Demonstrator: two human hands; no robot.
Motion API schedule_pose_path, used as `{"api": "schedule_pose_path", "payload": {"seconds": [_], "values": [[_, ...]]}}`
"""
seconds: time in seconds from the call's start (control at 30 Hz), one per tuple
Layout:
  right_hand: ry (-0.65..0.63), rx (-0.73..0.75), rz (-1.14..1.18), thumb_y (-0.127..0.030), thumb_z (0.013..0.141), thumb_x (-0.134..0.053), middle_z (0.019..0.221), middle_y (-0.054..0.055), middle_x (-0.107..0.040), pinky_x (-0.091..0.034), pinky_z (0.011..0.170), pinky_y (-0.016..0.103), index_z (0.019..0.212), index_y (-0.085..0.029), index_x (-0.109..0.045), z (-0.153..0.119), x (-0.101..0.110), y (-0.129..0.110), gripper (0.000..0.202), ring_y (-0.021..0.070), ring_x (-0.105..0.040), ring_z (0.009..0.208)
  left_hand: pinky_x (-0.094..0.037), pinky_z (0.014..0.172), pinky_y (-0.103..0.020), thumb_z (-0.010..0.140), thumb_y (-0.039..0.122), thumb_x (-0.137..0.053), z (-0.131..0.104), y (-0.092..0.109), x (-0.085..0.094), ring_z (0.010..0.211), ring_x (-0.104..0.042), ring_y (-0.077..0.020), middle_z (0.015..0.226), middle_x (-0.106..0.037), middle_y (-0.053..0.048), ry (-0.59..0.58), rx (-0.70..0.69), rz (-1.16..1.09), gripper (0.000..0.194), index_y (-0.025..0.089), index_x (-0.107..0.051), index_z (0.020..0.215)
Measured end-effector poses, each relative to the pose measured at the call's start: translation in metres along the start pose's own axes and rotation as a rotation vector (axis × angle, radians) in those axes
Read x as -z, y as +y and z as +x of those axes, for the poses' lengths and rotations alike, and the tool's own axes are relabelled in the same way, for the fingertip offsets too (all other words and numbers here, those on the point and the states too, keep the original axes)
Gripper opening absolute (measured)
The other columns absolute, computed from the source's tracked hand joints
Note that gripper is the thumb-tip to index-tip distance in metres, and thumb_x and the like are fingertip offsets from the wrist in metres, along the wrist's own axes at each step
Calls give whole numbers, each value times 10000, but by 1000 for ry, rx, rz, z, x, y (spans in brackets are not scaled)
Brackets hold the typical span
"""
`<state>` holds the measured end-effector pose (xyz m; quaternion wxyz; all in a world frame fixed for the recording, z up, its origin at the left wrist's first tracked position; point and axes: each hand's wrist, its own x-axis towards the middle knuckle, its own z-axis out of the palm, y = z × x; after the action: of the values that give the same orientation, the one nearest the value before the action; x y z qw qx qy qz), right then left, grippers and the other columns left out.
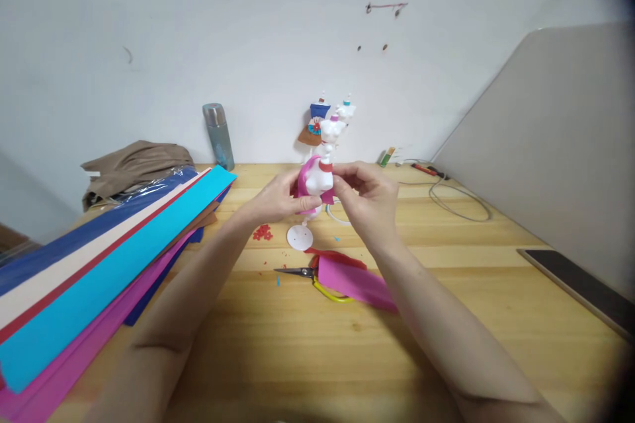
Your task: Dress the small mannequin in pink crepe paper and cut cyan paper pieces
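A small white mannequin torso (pixel 320 180) with a red band at its neck stands in front of me on a round white base (pixel 300 238). Pink sheet material (pixel 303 188) wraps around its side and back. My left hand (pixel 282 195) grips the torso from the left, its thumb pressing across the lower front. From the right, my right hand (pixel 370 195) pinches with thumb and fingers at the torso's edge, where a bit of the pink material shows; its fingertips are partly hidden. Yellow-handled scissors (pixel 300 271) lie below, partly under a pink strip (pixel 354 281).
Behind are several more small mannequins, one dressed in blue and brown (pixel 320 110). Coloured sheets (pixel 149 231) fill the left, near a bottle (pixel 219 135) and brown cloth (pixel 139 168). Red flower cutouts (pixel 262 232), a cable (pixel 461 211) and a dark flat device (pixel 578 284) lie about.
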<state>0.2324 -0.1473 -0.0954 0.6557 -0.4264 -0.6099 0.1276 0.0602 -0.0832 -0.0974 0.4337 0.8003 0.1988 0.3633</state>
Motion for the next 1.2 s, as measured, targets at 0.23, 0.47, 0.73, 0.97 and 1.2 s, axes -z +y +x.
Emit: {"api": "schedule_pose_path", "payload": {"seconds": [0.23,0.47,0.73,0.97,1.2], "values": [[24,25,-6,-328,881,-692,779,14,-717,-529,608,357,884,-275,-711,1,1,3,56,182,-646,659,-510,783,-324,786,469,-748,-1,3,-2,909,-640,-221,1020,-686,-81,4,30,26,502,149,-614,1148],[18,24,31,-309,858,-723,771,13,-718,-495,618,351,830,-251,-725,4,2,1,65,165,-610,632,-522,790,-333,811,463,-737,-2,7,-4,914,-644,-229,1034,-685,-77,-14,41,47,498,154,-616,1183],[53,69,23,-295,866,-726,780,8,-709,-479,611,346,835,-264,-734,6,1,0,44,176,-605,655,-546,834,-361,826,463,-748,-2,8,-6,970,-655,-251,1101,-703,-88,-6,-13,41,585,178,-587,1311],[78,276,-157,-233,923,-665,753,-1,-678,-475,611,340,891,-271,-735,0,1,-1,86,166,-578,642,-558,886,-400,833,495,-756,-1,5,-5,1066,-667,-295,1176,-705,-116,1,-29,-33,607,180,-587,1324],[104,403,-230,-174,935,-634,775,2,-709,-474,598,325,949,-273,-726,-4,-2,0,136,163,-578,638,-567,890,-423,832,453,-753,-1,5,-5,1016,-675,-288,1089,-714,-96,20,-10,-16,500,187,-628,1237]]}}
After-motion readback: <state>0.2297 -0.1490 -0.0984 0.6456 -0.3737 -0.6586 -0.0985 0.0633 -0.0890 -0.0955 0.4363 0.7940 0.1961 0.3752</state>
